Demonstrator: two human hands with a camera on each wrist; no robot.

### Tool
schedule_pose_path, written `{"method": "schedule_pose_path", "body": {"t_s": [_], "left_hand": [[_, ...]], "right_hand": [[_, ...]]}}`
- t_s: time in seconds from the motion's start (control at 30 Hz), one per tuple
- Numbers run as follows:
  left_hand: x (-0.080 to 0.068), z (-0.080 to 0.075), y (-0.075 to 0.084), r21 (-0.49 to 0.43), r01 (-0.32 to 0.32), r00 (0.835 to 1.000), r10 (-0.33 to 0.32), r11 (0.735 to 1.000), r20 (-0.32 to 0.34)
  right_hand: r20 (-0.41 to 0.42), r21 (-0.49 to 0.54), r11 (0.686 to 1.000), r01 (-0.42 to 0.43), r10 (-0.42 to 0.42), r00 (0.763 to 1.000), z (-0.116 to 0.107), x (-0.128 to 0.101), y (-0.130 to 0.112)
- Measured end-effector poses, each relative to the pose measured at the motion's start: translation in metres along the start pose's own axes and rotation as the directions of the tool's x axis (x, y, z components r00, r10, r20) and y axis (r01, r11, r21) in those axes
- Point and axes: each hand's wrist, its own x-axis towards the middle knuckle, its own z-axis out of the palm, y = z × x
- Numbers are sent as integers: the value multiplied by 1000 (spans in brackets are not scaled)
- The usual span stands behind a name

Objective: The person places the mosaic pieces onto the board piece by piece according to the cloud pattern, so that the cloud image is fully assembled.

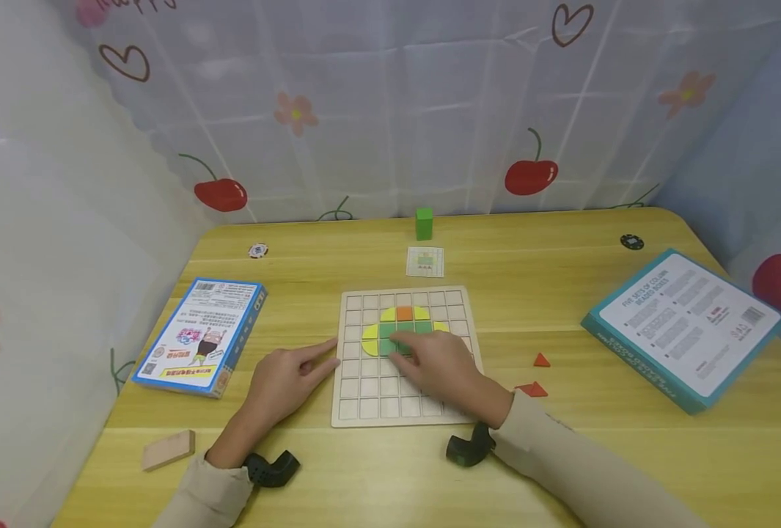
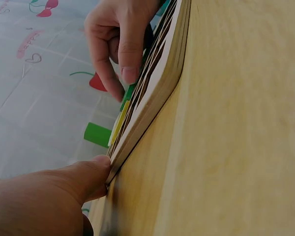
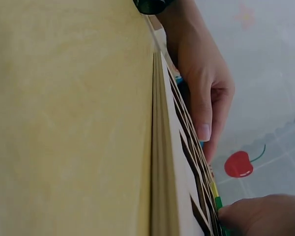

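Note:
My left hand (image 1: 284,380) rests its thumb and forefinger tips against the left edge of a wooden grid board (image 1: 360,400). In the left wrist view, the left thumb (image 2: 101,161) lies at the board's edge. My right hand (image 1: 446,367) reaches over the board's right side, thumb and forefinger at the edges of a green square tile (image 1: 386,347). Its other fingers are curled under. Around that tile are more green squares (image 1: 423,328), yellow quarter-round tiles (image 1: 369,332) and an orange square (image 1: 404,313). The right hand hides part of the pattern.
Red triangle tiles (image 1: 541,360) lie right of the board. A pattern card (image 1: 425,262) and a green block (image 1: 424,224) stand behind it. A blue-edged box (image 1: 199,334) is left, a teal box (image 1: 687,326) right. A wooden block (image 1: 169,449) lies front left; two round chips (image 1: 258,251) sit near the back.

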Motion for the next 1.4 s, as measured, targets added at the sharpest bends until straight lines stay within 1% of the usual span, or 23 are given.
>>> {"method": "schedule_pose_path", "body": {"t_s": [0.13,0.23,0.3,0.37,0.43,0.47,0.53,0.6,0.7,0.8,0.93,1.0,1.03,1.1,1.17,1.23,1.3,1.33,1.4], "left_hand": [[0,-1,0,-3,5,1000,-5,1000,2],[0,-1,0,-5,8,1000,-8,1000,5],[0,-1,1,-3,10,1000,-10,1000,8],[0,-1,1,-3,10,1000,-10,1000,11],[0,-1,1,-1,10,1000,-10,1000,14],[0,-1,0,-1,9,1000,-9,1000,13],[-1,-2,0,-1,10,1000,-10,1000,10],[-2,-2,-1,0,10,1000,-10,1000,4],[-2,-2,-2,1,6,1000,-6,1000,-6],[-1,-1,-2,0,-6,1000,6,1000,-5],[1,-1,0,3,-33,999,33,999,-10],[2,-1,0,7,-42,999,42,999,-20],[3,-1,1,8,-46,999,46,999,-22],[3,0,1,2,-48,999,48,999,-18],[3,0,2,-4,-44,999,44,999,-9],[2,1,2,-10,-39,999,39,999,-4],[2,1,1,-11,-34,999,34,999,-7],[2,1,1,-9,-30,999,30,1000,-10],[1,0,0,-5,-24,1000,24,1000,-14]], "right_hand": [[-9,-24,1000,2,-2,1000,2,0,0],[-21,-14,1000,1,-2,1000,2,-2,1],[-47,3,1000,10,-10,999,2,-4,3],[-110,34,999,36,-32,993,1,-6,6],[-207,72,995,74,-58,977,0,-10,11],[-259,89,991,97,-70,963,-1,-11,14],[-354,111,983,143,-95,930,-5,-16,20],[-421,119,975,185,-119,899,-10,-22,26],[-461,121,965,233,-153,874,-19,-37,35],[-459,120,962,246,-166,873,-30,-60,46],[-414,112,974,196,-133,901,-46,-93,65],[-375,104,984,142,-93,922,-55,-107,75],[-339,114,988,100,-56,939,-60,-114,80],[-263,136,991,16,21,964,-69,-125,89],[-152,154,984,-94,118,981,-80,-134,96],[-54,161,971,-177,188,981,-90,-140,101],[25,146,963,-228,227,974,-96,-142,103],[55,132,962,-240,235,970,-98,-141,103],[96,99,966,-238,229,969,-100,-138,103]]}}
